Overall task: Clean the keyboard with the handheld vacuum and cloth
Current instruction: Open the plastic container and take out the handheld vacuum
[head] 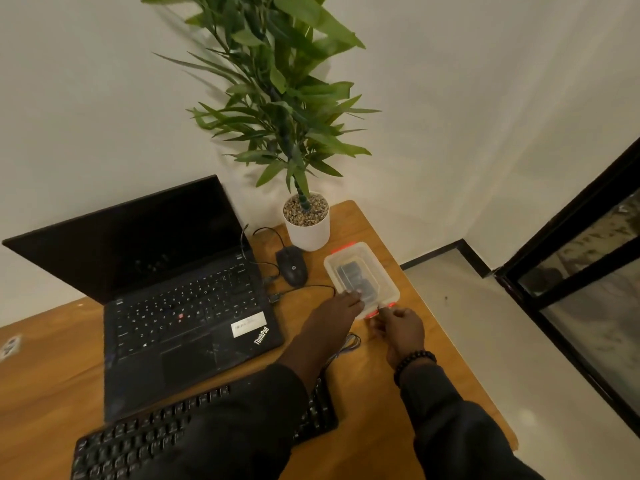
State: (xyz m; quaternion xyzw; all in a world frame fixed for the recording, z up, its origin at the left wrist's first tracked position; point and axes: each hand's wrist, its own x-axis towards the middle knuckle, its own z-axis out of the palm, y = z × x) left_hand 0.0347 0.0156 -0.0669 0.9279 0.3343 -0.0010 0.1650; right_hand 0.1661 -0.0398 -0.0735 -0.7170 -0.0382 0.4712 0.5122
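On the wooden desk [374, 382], right side, sat a clear plastic box [362, 279] with orange clips on its lid and something dark inside, couldn't tell what. Left hand [341, 306] was laid flat on the near end of the lid, fingers pretty much straight and pressing down. Right hand [398, 325] was at the near orange clip [381, 310], fingers curled and pinching it from what I could see.

Black keyboard [194, 424] lay at the near edge of the desk, partly hidden under the left sleeve, nobody touching it. Just behind it was an open ThinkPad laptop [180, 299] with a dark screen. A black mouse [291, 265] sat between the laptop and the box, cable looping around, and a potted plant [306, 223] in a white pot stood just behind the box.
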